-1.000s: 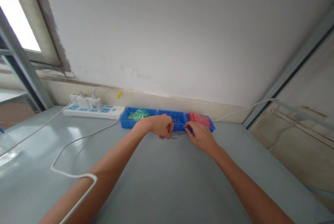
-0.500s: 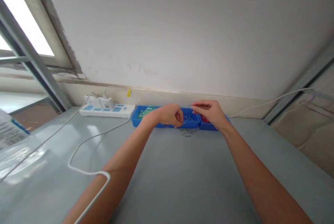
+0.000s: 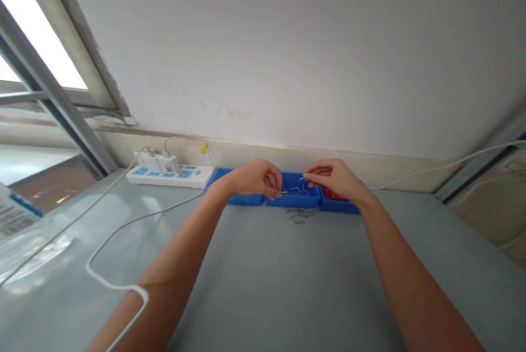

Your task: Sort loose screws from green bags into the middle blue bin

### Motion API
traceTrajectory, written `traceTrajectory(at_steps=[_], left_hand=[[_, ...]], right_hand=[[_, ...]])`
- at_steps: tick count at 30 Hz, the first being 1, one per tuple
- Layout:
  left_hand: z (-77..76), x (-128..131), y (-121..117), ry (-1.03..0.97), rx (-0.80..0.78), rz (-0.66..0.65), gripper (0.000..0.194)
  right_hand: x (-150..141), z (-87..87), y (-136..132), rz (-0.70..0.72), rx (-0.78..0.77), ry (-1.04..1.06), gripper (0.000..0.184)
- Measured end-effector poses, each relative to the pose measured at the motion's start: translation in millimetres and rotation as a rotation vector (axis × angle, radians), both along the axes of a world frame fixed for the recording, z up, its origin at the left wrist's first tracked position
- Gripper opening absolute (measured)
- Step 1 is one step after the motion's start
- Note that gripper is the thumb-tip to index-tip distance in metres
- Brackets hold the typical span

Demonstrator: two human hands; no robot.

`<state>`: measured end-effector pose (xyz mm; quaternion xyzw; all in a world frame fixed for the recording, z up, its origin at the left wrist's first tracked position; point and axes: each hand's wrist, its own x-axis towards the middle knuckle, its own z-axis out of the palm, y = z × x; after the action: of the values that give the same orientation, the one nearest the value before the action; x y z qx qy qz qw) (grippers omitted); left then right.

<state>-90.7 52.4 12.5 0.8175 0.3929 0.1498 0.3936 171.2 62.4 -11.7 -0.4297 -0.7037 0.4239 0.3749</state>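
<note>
My left hand is closed over the middle blue bin, with several thin silver screws showing at its fingertips. Across from it, my right hand pinches a single small screw above the same bin's right side. More loose screws lie inside that bin. On the table just in front, a small scattered pile of screws rests against the grey surface. My left forearm partly covers the left blue bin.
Red items fill the right blue bin, partly behind my right hand. A white power strip with plugs stands at the left. Its white cable loops over my left forearm. A clear plastic package lies far left; the wall rises behind the bins.
My left hand has shifted slightly left and its fingers have loosened, so screws show at the fingertips. My right hand stays near the bin, its screw now plainer. The view has shifted a little.
</note>
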Motion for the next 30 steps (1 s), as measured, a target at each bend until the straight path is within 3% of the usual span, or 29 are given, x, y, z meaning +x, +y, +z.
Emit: traceTrajectory(at_steps=[5, 11, 22, 30], left_hand=[[-1.2, 5, 0, -0.091, 0.025, 0.061, 0.016], [5.0, 12, -7, -0.194, 0.115, 0.072, 0.020], [7.0, 13, -11, -0.256, 0.156, 0.018, 0.029], [11.0, 1, -10, 0.108, 0.057, 0.013, 0.024]], right_hand=[[-1, 0.4, -1, -0.010, 0.043, -0.047, 0.032], [-9, 7.2, -14, 0.133, -0.061, -0.068, 0.041], [-15, 1.1, -17, 0.160, -0.144, 0.141, 0.037], [-4, -7.6, -8, 0.057, -0.095, 0.142, 0.036]])
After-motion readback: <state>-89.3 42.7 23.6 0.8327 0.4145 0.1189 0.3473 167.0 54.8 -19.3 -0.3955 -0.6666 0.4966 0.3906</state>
